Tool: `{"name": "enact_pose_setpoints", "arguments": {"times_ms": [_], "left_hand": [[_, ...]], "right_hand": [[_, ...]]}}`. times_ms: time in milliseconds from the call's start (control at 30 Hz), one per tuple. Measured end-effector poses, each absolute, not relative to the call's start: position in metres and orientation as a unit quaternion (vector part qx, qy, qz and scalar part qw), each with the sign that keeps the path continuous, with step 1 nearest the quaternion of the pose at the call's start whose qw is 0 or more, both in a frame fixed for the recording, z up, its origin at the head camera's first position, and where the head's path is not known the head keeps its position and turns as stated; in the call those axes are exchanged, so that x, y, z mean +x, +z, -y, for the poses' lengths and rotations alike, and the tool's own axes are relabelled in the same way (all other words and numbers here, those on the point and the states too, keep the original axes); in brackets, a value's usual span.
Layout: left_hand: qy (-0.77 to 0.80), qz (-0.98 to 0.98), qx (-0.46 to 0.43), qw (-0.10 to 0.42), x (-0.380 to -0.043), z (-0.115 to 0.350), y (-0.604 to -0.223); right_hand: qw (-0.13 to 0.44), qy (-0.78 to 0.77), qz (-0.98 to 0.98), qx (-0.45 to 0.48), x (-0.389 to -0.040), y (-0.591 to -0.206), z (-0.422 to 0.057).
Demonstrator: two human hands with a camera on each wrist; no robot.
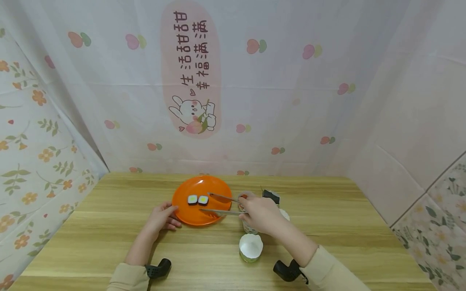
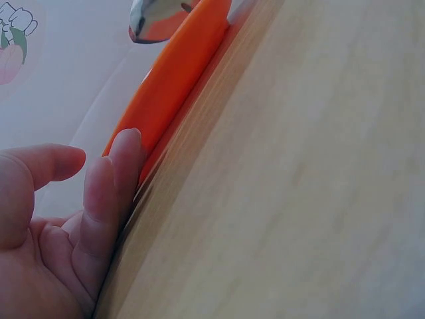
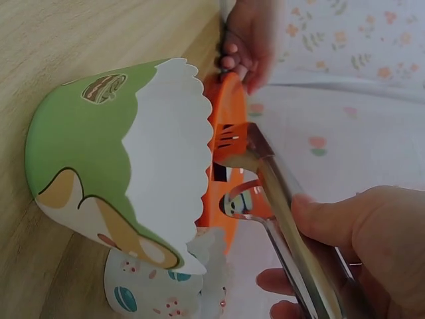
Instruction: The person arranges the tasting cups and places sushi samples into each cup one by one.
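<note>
An orange plate (image 1: 186, 216) carries two toy sushi pieces (image 1: 192, 199), white with yellow centres and dark sides, side by side. At its left rim my left hand (image 1: 162, 217) holds the edge, the thumb above and fingertips against the outer side in the left wrist view. My right hand (image 1: 263, 214) grips metal tongs (image 3: 282, 199) over the plate's right part. The tongs' arms are spread, one tip beyond the right sushi piece and the other nearer me, with nothing between them. Below the right hand stands a green paper cup (image 1: 251, 247) with a scalloped white rim.
More paper cups (image 3: 153, 282) stand under and around the right hand, partly hidden by it. A dark, block-shaped thing (image 1: 271, 197) shows behind that hand. The wooden table (image 1: 120, 194) ends at a printed curtain (image 1: 291, 101).
</note>
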State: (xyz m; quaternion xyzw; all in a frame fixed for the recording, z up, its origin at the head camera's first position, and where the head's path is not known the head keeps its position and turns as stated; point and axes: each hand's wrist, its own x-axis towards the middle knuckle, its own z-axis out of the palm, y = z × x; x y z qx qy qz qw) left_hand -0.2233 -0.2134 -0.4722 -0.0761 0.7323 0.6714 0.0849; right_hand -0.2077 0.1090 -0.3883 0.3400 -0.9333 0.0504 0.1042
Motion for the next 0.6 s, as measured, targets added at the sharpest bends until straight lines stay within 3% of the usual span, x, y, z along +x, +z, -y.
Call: {"name": "enact_pose_setpoints", "arguments": {"times_ms": [600], "left_hand": [[0.673,-0.732,-0.071,0.082,-0.224,0.214,-0.474]], "right_hand": [[0.06,0.026,0.949,0.309,-0.215,-0.384,-0.091]]}}
